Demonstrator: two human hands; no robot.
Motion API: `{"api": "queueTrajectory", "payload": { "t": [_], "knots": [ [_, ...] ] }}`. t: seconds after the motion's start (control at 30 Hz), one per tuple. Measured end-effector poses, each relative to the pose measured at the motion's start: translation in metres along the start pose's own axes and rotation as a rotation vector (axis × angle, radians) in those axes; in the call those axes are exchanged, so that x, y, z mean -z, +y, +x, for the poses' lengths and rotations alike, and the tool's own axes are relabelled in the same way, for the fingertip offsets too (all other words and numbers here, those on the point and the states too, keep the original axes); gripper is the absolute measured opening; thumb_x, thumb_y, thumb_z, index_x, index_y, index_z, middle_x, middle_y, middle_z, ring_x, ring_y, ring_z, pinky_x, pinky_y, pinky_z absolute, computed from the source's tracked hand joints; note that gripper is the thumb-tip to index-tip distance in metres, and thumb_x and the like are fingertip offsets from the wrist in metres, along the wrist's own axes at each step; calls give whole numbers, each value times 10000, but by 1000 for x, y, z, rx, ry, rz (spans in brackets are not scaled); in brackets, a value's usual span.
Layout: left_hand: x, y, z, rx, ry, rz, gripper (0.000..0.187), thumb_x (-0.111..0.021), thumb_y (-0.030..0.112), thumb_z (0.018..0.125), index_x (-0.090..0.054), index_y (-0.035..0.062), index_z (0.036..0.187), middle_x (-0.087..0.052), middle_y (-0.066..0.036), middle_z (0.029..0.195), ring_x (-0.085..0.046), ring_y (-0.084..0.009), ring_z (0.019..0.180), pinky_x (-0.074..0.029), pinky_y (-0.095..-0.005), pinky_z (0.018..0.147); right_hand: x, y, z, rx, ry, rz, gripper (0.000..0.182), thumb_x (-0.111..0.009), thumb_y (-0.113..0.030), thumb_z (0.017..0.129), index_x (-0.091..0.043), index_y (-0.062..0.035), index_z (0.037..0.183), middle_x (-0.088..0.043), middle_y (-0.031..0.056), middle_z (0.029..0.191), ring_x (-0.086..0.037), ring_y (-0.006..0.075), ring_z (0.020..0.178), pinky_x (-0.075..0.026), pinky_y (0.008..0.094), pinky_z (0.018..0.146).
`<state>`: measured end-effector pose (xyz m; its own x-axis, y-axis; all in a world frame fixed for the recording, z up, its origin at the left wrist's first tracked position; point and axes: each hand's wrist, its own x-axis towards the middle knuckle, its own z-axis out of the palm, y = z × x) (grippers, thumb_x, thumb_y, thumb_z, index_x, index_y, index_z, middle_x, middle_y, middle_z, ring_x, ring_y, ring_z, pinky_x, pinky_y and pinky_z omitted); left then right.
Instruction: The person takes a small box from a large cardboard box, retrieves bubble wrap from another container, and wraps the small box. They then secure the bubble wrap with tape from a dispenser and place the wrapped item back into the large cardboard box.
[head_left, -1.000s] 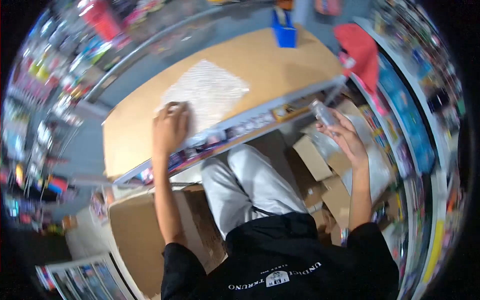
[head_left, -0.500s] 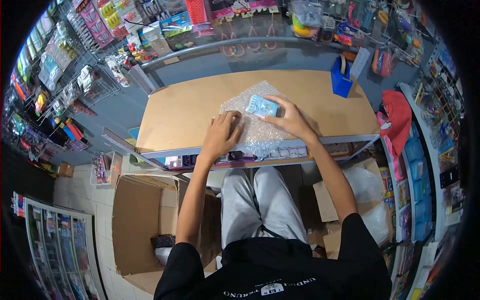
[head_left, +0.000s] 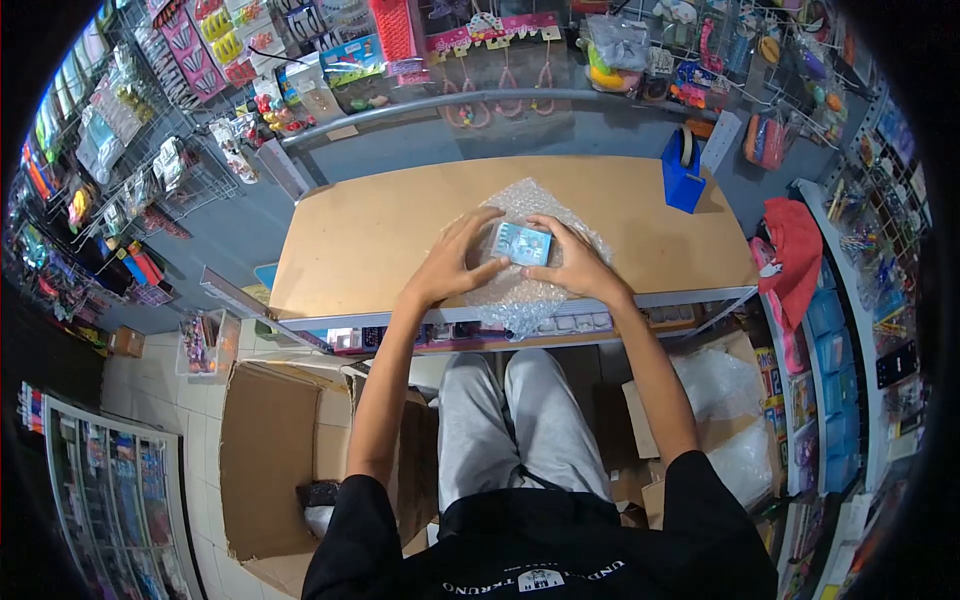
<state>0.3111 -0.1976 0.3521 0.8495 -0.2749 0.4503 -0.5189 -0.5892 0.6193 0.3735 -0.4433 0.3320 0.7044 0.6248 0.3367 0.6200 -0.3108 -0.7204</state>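
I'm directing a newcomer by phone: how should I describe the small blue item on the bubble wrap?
On the wood-coloured tabletop, find the bubble wrap near the front edge. The item is the light-blue rectangle on it, between the left hand and right hand. Its paler colour sets it apart from the deep-blue tape dispenser at the right.

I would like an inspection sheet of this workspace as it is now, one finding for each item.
Surface: wooden table, bare parts left and right.
Work items: small light-blue packet above bubble wrap, whose front corner hangs over the edge.
Clutter: blue tape dispenser at far right; open cardboard box on the floor.
Hands: left hand and right hand beside the packet; firmness of grip cannot be told.
Cables: nothing seen.
Surroundings: hanging goods behind; red cloth at right.
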Motion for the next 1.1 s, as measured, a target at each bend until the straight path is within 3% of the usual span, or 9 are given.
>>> {"api": "queueTrajectory", "payload": {
  "t": [0.07,0.17,0.37,0.47,0.6,0.7,0.8,0.9,1.1],
  "knots": [
    [0,-1,1,-42,-31,93,654,-742,371,834,-518,122,1395,-511,-146,1437,-464,-357,1344,-336,-461,1135,-2,3,0,18,16,0,815,-841,-320,747,-445,-77,1416,-576,170,1360,-537,350,1281,-399,451,1077],
    [0,3,-1,-54,-62,111,622,-751,344,831,-544,114,1371,-499,-145,1448,-469,-350,1343,-356,-453,1126,-4,2,-1,26,36,130,730,-793,-336,831,-449,-57,1411,-593,148,1337,-554,307,1256,-410,439,1063],
    [2,0,1,-34,-25,-47,536,-772,265,817,-604,110,1302,-549,-148,1397,-498,-348,1318,-405,-450,1092,2,17,8,-103,229,506,490,-406,-445,1073,-481,-77,1387,-625,119,1242,-556,227,1204,-398,379,1058],
    [1,-1,2,-28,-57,-44,485,-764,248,840,-623,102,1280,-562,-147,1389,-496,-337,1327,-393,-444,1106,11,21,14,-203,229,666,511,-323,-483,1083,-505,-94,1362,-634,103,1195,-546,186,1201,-388,353,1056],
    [-1,-4,2,-7,-52,-31,432,-760,236,858,-642,98,1251,-573,-138,1379,-520,-329,1304,-410,-430,1092,41,23,46,-256,287,523,371,-457,-351,1072,-553,-71,1296,-632,97,1152,-598,187,1110,-453,359,985],
    [-3,-4,4,-10,-50,-62,420,-757,247,865,-645,95,1241,-582,-144,1361,-540,-333,1280,-437,-425,1063,49,36,85,-226,209,273,382,-585,-321,1011,-573,-28,1255,-639,143,1194,-620,244,1128,-474,359,974],
    [-4,-6,4,-47,-47,-3,423,-756,252,868,-642,95,1244,-584,-152,1352,-545,-338,1273,-451,-426,1047,39,49,106,-371,82,-82,564,-688,-381,918,-560,25,1288,-632,202,1261,-607,317,1192,-467,382,998],
    [-3,-8,5,-94,-26,4,470,-762,279,857,-624,85,1262,-585,-155,1345,-539,-346,1277,-438,-436,1059,27,65,120,-383,44,-317,695,-763,-394,827,-556,42,1328,-615,236,1291,-600,320,1184,-472,376,996],
    [-2,-1,2,-76,98,10,504,-744,310,830,-616,107,1272,-582,-130,1351,-521,-364,1273,-415,-450,1063,30,44,120,-541,-68,-122,766,-785,-362,790,-524,61,1372,-586,272,1332,-574,335,1234,-431,367,1049]
  ]
}}
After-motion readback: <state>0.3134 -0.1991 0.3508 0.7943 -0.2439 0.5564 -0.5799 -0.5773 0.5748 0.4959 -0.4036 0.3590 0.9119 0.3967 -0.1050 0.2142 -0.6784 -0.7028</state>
